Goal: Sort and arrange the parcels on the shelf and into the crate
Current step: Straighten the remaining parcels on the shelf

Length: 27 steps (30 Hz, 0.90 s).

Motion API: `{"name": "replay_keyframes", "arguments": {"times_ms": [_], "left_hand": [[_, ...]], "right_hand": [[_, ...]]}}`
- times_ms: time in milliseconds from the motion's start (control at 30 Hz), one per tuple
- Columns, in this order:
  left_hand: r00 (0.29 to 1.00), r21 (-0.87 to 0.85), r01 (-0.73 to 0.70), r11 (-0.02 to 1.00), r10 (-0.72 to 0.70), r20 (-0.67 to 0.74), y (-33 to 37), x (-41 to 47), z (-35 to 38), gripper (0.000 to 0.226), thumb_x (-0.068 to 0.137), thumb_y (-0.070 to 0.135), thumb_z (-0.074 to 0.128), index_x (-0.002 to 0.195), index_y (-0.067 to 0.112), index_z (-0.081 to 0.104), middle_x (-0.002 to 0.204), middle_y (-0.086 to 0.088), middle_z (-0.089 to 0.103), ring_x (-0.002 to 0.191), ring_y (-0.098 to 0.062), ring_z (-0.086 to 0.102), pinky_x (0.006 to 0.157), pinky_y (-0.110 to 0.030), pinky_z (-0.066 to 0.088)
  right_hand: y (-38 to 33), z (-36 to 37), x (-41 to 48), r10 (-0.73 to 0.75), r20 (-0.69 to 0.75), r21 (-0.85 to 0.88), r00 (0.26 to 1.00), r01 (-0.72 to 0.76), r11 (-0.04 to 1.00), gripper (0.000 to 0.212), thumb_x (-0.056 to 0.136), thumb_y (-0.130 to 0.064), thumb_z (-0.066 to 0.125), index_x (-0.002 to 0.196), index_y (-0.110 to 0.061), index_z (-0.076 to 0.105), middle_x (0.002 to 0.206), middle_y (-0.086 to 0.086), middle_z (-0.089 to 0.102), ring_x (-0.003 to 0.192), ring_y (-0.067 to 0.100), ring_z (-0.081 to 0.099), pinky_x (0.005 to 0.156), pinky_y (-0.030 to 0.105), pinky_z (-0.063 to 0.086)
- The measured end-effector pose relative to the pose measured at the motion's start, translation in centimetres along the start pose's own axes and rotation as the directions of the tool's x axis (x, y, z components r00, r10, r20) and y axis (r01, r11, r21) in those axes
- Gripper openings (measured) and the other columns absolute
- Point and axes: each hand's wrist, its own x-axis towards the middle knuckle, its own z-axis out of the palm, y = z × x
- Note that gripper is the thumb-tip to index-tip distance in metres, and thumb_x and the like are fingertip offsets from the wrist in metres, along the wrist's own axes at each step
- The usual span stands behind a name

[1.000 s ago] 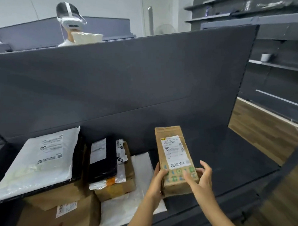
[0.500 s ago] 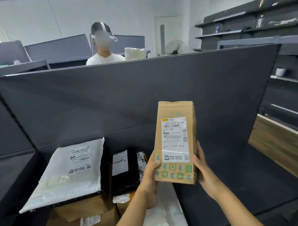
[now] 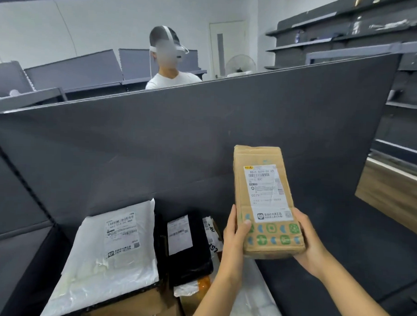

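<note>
I hold a long brown cardboard parcel (image 3: 263, 183) upright in front of me, its white label and green printed icons facing me. My left hand (image 3: 235, 232) grips its lower left edge with the thumb on the front. Its lower right corner rests in my right hand (image 3: 306, 241), which cups it from below and behind. Lower left on the dark shelf (image 3: 340, 269) lie a white poly mailer (image 3: 112, 249), a black mailer (image 3: 188, 247) and brown boxes (image 3: 138, 306) under them. A clear plastic bag (image 3: 254, 299) lies beneath my left forearm.
The shelf's tall dark back panel (image 3: 180, 138) rises right behind the parcels. Beyond it stands a person in a white shirt (image 3: 170, 78) wearing a headset. Dark wall shelves (image 3: 349, 28) fill the right side, above a wooden floor (image 3: 390, 195).
Both hands lifted the brown parcel off the shelf and tipped it upright. The view rose, showing the person behind the panel.
</note>
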Motion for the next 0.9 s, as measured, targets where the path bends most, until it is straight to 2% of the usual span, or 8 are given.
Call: {"name": "replay_keyframes", "arguments": {"times_ms": [233,333,400,467,600,700,800,900], "left_hand": [[0.988,0.24,0.153,0.959,-0.141,-0.065,1.1,0.3,3.6,0.092,0.062,0.07,0.055,0.144,0.054,0.017,0.149,-0.001,0.019,0.136,-0.031,0.029,0.113,-0.05,0.031],[0.981,0.251,0.189,0.949,-0.171,-0.093,0.9,0.3,4.6,0.099,0.059,0.072,0.054,0.146,0.052,0.013,0.151,-0.004,0.017,0.138,-0.035,0.029,0.114,-0.051,0.028],[0.98,0.233,0.191,0.954,-0.171,-0.102,0.9,0.6,4.7,0.092,0.067,0.069,0.06,0.146,0.051,0.017,0.15,-0.005,0.022,0.133,-0.032,0.036,0.111,-0.049,0.034],[0.974,0.17,0.215,0.962,-0.198,-0.109,0.8,0.9,4.8,0.086,0.07,0.064,0.065,0.144,0.049,0.024,0.148,-0.007,0.029,0.126,-0.028,0.046,0.105,-0.047,0.043],[0.962,-0.007,0.257,0.966,-0.257,-0.088,0.4,0.9,4.8,0.091,0.053,0.064,0.069,0.137,0.047,0.038,0.14,-0.008,0.045,0.121,-0.03,0.053,0.098,-0.052,0.049],[0.961,-0.164,0.264,0.95,-0.274,-0.043,-0.2,1.3,4.4,0.066,0.074,0.051,0.067,0.135,0.038,0.045,0.125,-0.008,0.064,0.11,-0.032,0.064,0.092,-0.056,0.052],[0.953,-0.269,0.296,0.917,-0.304,0.013,-0.5,1.6,4.0,0.056,0.081,0.044,0.059,0.133,0.026,0.051,0.118,-0.01,0.07,0.106,-0.034,0.067,0.086,-0.054,0.054],[0.947,-0.364,0.302,0.881,-0.322,0.006,-1.0,1.9,3.5,0.064,0.069,0.04,0.063,0.128,0.016,0.057,0.116,-0.016,0.069,0.106,-0.037,0.066,0.086,-0.051,0.053]], "right_hand": [[-0.1,-2.4,-0.8,0.085,-0.03,0.2,0.996,-0.078,0.977,0.063,0.081,-0.068,0.036,0.122,-0.029,0.064,0.129,0.008,0.062,0.117,0.026,0.06,0.083,0.036,0.055],[-0.2,-3.5,-1.0,0.094,-0.035,0.227,0.995,-0.083,0.97,0.064,0.08,-0.068,0.037,0.122,-0.029,0.064,0.13,0.008,0.062,0.116,0.027,0.061,0.08,0.035,0.055],[-0.2,-3.9,-0.9,0.105,-0.042,0.222,0.994,-0.093,0.971,0.064,0.079,-0.07,0.036,0.122,-0.03,0.064,0.129,0.008,0.062,0.116,0.026,0.061,0.078,0.035,0.055],[-0.3,-4.1,-0.9,0.108,-0.035,0.203,0.994,-0.099,0.974,0.064,0.081,-0.071,0.034,0.123,-0.032,0.063,0.132,0.007,0.061,0.119,0.025,0.059,0.084,0.036,0.054],[-0.8,-4.4,-1.0,0.099,0.006,0.122,0.995,-0.099,0.988,0.066,0.084,-0.076,0.028,0.129,-0.037,0.056,0.136,0.003,0.057,0.126,0.024,0.053,0.093,0.036,0.051],[-1.2,-4.4,-0.7,0.104,0.02,0.041,0.994,-0.105,0.994,0.062,0.084,-0.074,0.027,0.129,-0.041,0.054,0.136,0.0,0.057,0.126,0.021,0.053,0.093,0.034,0.051],[-1.2,-4.8,-0.4,0.102,-0.001,-0.041,0.995,-0.102,0.994,0.057,0.085,-0.069,0.035,0.132,-0.042,0.05,0.133,-0.004,0.06,0.123,0.017,0.056,0.1,0.04,0.045],[-1.2,-4.6,1.0,0.094,-0.083,-0.127,0.992,-0.104,0.986,0.055,0.086,-0.055,0.048,0.137,-0.038,0.039,0.132,-0.005,0.06,0.122,0.016,0.056,0.09,0.029,0.05]]}}
